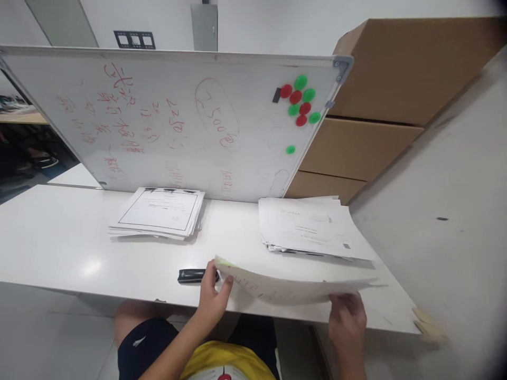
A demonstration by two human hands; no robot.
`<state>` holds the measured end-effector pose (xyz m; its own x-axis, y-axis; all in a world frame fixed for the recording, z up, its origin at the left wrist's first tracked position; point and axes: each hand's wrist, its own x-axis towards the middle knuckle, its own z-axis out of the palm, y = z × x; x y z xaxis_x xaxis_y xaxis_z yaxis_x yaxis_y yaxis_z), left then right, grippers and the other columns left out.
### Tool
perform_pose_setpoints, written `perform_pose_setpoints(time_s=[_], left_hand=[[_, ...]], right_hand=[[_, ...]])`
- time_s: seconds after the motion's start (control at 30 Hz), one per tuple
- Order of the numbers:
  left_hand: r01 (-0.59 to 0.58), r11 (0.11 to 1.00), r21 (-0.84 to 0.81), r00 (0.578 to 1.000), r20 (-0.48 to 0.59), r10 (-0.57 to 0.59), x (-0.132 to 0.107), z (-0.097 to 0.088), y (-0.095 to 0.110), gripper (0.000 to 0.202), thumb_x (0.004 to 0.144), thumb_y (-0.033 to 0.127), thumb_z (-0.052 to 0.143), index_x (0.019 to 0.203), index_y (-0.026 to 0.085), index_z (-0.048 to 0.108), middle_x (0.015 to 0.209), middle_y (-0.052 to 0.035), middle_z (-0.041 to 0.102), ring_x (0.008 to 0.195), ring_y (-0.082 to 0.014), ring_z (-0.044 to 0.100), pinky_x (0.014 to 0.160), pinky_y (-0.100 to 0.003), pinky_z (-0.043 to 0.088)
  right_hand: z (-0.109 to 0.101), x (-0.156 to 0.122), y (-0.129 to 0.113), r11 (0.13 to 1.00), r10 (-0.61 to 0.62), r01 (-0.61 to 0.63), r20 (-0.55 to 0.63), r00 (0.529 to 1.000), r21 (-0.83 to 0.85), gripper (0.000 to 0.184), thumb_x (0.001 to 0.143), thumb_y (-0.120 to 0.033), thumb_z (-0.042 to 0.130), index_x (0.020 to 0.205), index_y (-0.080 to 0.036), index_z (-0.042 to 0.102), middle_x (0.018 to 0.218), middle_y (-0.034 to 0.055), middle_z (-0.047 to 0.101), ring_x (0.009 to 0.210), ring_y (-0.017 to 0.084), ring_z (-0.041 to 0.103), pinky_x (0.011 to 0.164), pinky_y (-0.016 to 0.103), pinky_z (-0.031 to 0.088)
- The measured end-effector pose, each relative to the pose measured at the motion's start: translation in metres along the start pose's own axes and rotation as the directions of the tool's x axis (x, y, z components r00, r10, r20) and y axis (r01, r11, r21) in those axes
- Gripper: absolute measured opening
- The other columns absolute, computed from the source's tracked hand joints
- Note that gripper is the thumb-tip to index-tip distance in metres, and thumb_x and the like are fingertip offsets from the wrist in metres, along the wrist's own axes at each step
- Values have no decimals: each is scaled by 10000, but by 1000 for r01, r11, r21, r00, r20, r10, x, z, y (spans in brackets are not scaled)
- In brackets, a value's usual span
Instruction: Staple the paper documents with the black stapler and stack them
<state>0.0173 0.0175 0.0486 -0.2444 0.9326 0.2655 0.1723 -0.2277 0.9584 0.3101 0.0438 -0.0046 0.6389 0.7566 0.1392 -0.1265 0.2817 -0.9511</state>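
Sheets of paper are held up over the front of the white table, tilted so that I see them nearly edge-on. My left hand pinches their left corner, where a yellow-green patch shows. At the right end, my right hand has its fingers closed on the lower edge. How many sheets there are, I cannot tell. Just left of my left hand lies a black stapler, its right end partly hidden by the fingers.
A paper stack lies at the back left, another paper stack at the back right. Behind them leans a whiteboard with red writing and several round magnets. Cardboard boxes and a wall bound the right side.
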Motion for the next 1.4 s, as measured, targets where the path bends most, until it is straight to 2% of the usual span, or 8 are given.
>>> perform_pose_setpoints(time_s=[0.17, 0.33, 0.53, 0.6, 0.67, 0.8, 0.93, 1.4], left_hand=[[24, 999, 49, 1000, -3, -24, -14, 0, -1, 229, 881, 390, 520, 998, 196, 550, 926, -62, 613, 883, -194, 592, 786, -309, 477], [91, 979, 181, 996, 5, -93, -27, -16, 28, 229, 893, 403, 498, 958, 208, 599, 845, -43, 656, 808, -199, 625, 700, -297, 503], [160, 890, 428, 981, 28, -190, -16, -47, 19, 283, 909, 401, 468, 1100, 218, 569, 818, -24, 662, 729, -184, 638, 631, -294, 513], [45, 848, 528, 996, 38, -77, -6, -60, 2, 359, 925, 367, 439, 1247, 215, 487, 955, -57, 666, 859, -203, 645, 742, -340, 524], [-169, 754, 634, 978, 201, 51, 5, -72, -14, 447, 912, 367, 468, 1328, 207, 428, 1152, -103, 619, 1062, -248, 591, 899, -413, 481], [-480, 589, 650, 817, 576, 31, 22, -90, -30, 576, 872, 400, 547, 1391, 223, 374, 1255, -110, 569, 1151, -300, 525, 958, -477, 432], [-546, 582, 602, 768, 638, 60, 29, -95, -38, 415, 933, 286, 440, 1345, 242, 431, 1161, -96, 618, 1034, -262, 584, 855, -434, 481], [-525, 638, 563, 807, 568, 162, 25, -100, -51, 403, 952, 267, 416, 1355, 253, 428, 1136, -101, 625, 1009, -248, 592, 836, -413, 490]], right_hand=[[9, -14, -5, 998, -45, 43, 51, 998, 45, 203, 630, -267, 722, 792, -233, 603, 761, -27, 616, 737, 171, 583, 851, 387, 441], [-2, -10, -48, 943, 246, -209, 117, 962, -259, 303, 610, -355, 765, 845, -233, 617, 783, 5, 663, 747, 190, 600, 708, 296, 474], [-31, -3, -64, 751, 587, -415, 230, 776, -514, 435, 578, -456, 792, 922, -238, 641, 739, 40, 695, 653, 232, 641, 534, 286, 505], [-27, -6, -49, 727, 620, -480, 169, 766, -491, 466, 562, -451, 805, 940, -234, 642, 721, 31, 695, 643, 233, 650, 521, 288, 508], [-20, -11, -32, 724, 643, -530, 154, 750, -442, 486, 550, -430, 817, 954, -219, 649, 733, 33, 703, 658, 238, 662, 543, 297, 520], [-14, -16, -17, 720, 663, -551, 181, 727, -422, 525, 542, -404, 824, 992, -192, 658, 730, 39, 714, 656, 249, 669, 555, 318, 522], [-22, -14, -20, 694, 668, -539, 147, 730, -478, 545, 539, -416, 824, 1005, -190, 653, 726, 43, 722, 655, 264, 675, 541, 328, 515], [-37, -26, -15, 631, 728, -651, 30, 685, -421, 531, 482, -357, 855, 969, -221, 696, 745, 26, 746, 630, 233, 685, 520, 296, 549]])
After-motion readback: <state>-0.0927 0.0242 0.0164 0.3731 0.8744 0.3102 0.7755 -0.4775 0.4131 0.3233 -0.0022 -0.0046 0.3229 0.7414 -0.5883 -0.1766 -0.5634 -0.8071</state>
